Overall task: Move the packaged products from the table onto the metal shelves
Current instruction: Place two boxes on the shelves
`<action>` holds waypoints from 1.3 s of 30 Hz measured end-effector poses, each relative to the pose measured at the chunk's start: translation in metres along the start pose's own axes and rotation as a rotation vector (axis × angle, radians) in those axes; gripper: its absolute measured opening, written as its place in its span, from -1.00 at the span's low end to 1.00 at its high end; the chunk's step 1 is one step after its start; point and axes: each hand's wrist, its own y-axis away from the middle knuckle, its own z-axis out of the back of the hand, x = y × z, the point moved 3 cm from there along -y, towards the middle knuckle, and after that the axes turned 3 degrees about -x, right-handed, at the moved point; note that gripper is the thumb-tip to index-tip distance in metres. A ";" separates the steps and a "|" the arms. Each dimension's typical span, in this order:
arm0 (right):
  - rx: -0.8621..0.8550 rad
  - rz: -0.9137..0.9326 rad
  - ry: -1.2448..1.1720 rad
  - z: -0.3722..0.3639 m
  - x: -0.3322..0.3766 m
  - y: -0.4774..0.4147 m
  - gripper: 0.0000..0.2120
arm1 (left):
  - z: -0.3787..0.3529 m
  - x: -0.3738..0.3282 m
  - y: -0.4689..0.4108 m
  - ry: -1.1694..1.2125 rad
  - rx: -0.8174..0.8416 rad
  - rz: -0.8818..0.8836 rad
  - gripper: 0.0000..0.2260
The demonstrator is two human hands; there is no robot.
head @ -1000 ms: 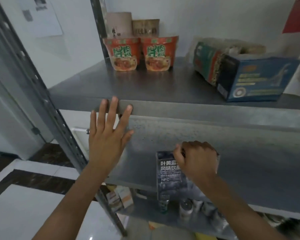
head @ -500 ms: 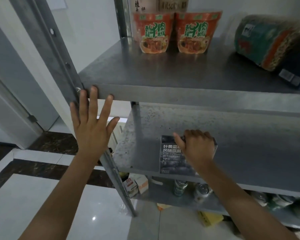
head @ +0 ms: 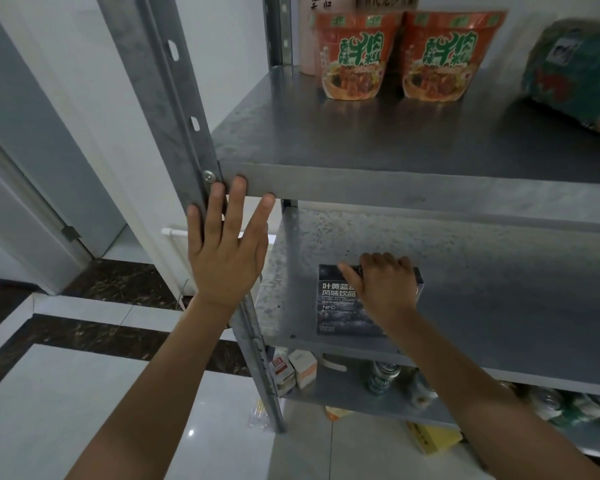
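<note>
While the left hand [head: 226, 258] rests straight, spread fingers [head: 238, 202] against the front edge of the upper shelf [head: 395, 197], the right hand [head: 387, 289] curls round the top of a dark carton [head: 336, 308] standing on the middle shelf [head: 499, 306].

Your left hand [head: 226, 251] is up and flat. Its fingers [head: 238, 206] are straight and spread, and the tips touch the front edge of the upper shelf [head: 413, 194]. Your right hand [head: 385, 289] is lower, curled over the top of a dark box [head: 336, 310]. Both bare arms reach forward.
</note>
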 end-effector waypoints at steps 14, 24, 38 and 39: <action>0.333 0.189 0.024 0.000 -0.006 0.001 -0.43 | -0.001 -0.002 -0.001 -0.008 -0.014 0.002 -0.28; 0.327 0.234 0.019 -0.015 0.025 -0.021 -0.42 | 0.000 -0.003 -0.001 0.006 -0.013 0.005 -0.31; 0.444 0.175 0.013 0.015 -0.001 -0.011 -0.26 | 0.012 -0.004 -0.003 0.070 0.101 0.040 -0.35; 0.437 0.150 0.012 0.021 -0.011 -0.005 -0.27 | 0.015 -0.007 0.003 0.090 0.148 0.062 -0.37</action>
